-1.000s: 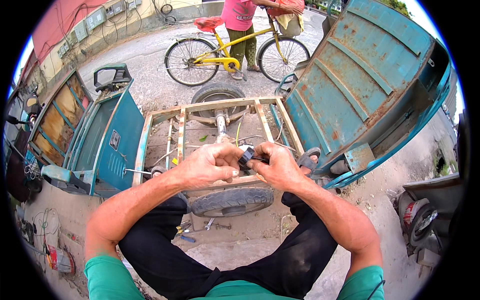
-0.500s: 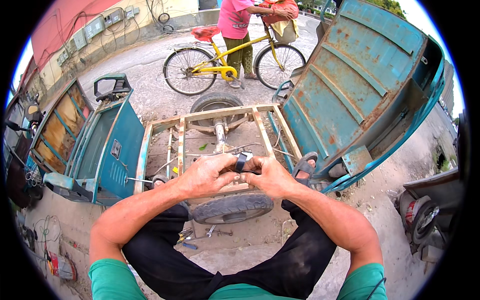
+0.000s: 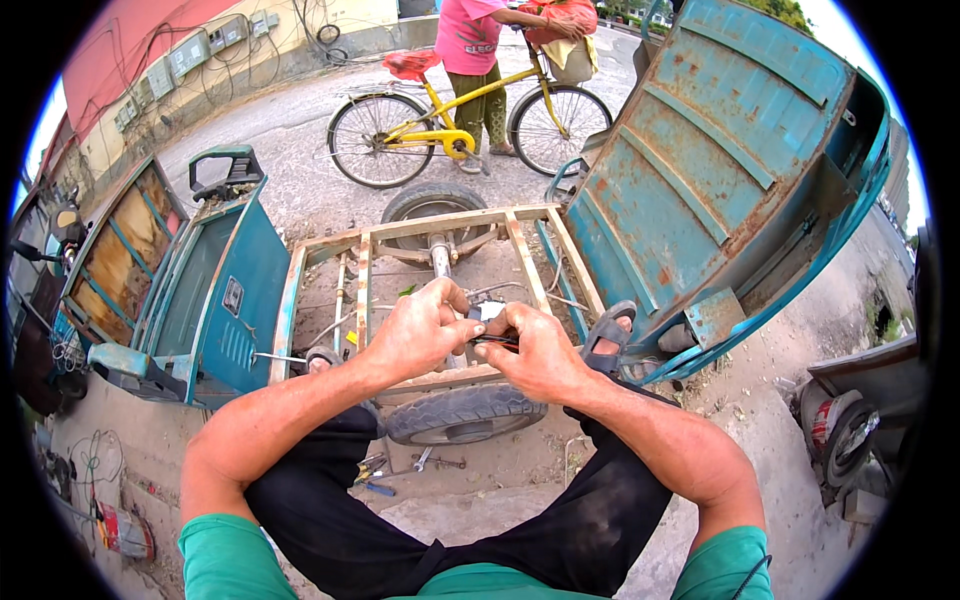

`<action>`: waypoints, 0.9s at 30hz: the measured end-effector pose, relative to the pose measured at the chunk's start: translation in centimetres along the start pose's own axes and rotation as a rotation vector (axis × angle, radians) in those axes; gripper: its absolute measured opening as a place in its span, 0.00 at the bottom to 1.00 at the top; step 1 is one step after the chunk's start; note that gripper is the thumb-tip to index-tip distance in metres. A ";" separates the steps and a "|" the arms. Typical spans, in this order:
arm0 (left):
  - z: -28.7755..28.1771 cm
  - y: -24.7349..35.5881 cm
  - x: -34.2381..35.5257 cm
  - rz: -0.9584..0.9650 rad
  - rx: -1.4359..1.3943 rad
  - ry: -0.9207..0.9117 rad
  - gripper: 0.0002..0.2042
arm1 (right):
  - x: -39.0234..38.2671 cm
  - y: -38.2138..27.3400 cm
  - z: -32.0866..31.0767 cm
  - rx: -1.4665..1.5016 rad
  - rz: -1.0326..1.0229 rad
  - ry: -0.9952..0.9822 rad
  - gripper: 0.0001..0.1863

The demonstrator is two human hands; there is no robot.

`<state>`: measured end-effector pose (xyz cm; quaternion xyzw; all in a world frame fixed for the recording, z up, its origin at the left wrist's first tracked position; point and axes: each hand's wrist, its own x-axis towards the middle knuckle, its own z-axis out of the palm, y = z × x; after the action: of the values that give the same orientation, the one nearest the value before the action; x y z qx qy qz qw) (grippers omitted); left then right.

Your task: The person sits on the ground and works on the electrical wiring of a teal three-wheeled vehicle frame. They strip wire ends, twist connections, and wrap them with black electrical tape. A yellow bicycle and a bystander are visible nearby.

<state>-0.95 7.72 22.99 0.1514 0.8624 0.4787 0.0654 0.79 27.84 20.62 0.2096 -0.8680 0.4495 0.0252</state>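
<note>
Head view, and all eyes go to the middle of the frame, where two bare hands meet over a small black piece with a pale patch. Right hand is clamped on it, thumb below and fingers curled above, dark edges showing between them. Left hand comes in from the other side, thumb and forefinger nearly together at the piece's left edge; whether they grip it or merely touch it, I cannot tell. Directly beneath all this stretches a tan-painted metal frame, open between its bars, with one dark rubber tyre below the hands and a second black tyre beyond its far bar. Look to the right side: a rust-streaked teal metal panel with raised ribs stands tilted, filling the upper right. Over on the left, a teal box-shaped metal body sits beside the frame. Down at lower centre, a silver wrench and a blue-handled tool lie on the ground, between the black-trousered legs. And at top centre, a person in a pink shirt stands behind a yellow bicycle, one arm reaching toward its handlebar end.
</note>
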 end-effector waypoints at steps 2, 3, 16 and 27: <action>-0.4 0.7 -0.3 -0.014 0.013 -0.010 0.08 | 0.0 -0.2 -0.1 0.017 -0.012 0.004 0.14; -0.7 0.6 -0.3 -0.008 -0.018 -0.069 0.09 | 0.0 -0.5 -0.2 0.023 -0.016 0.006 0.14; -3.1 -0.7 -1.2 0.416 0.171 -0.221 0.08 | 0.4 -0.7 -2.1 0.244 0.070 -0.224 0.15; -3.0 -0.9 -1.5 0.469 0.190 -0.194 0.07 | 0.3 -1.2 -2.4 0.093 -0.148 -0.225 0.15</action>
<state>-0.51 4.40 23.80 0.3976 0.8346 0.3808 0.0205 0.65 29.01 23.06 0.3232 -0.8257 0.4597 -0.0489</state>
